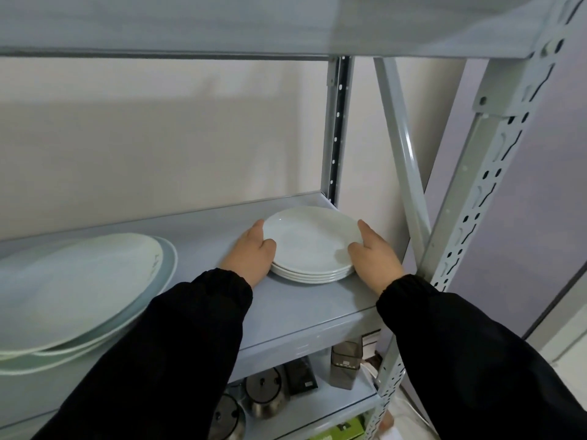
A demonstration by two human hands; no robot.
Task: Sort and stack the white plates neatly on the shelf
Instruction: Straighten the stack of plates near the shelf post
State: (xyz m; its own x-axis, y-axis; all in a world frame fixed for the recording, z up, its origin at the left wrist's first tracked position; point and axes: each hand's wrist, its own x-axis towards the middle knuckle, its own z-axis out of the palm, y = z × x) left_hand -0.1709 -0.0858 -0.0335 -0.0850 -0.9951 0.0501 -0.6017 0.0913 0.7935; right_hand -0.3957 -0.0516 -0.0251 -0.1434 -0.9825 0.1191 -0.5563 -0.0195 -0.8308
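A stack of several small white plates (pixel 313 246) sits on the grey metal shelf (pixel 295 315), near its right back corner. My left hand (pixel 252 254) grips the stack's left edge, thumb on the top plate's rim. My right hand (pixel 374 257) grips the right edge the same way, index finger lying along the rim. A second pile of larger white plates (pixel 79 290) rests at the left of the same shelf, loosely offset from one another and hanging over the front edge.
The shelf's slotted upright posts (pixel 476 198) and a diagonal brace (pixel 403 154) stand close to the right of the small stack. Another shelf board (pixel 254 23) spans overhead. On the lower shelf stand metal pots with lids (pixel 263 392) and dark containers (pixel 344 363).
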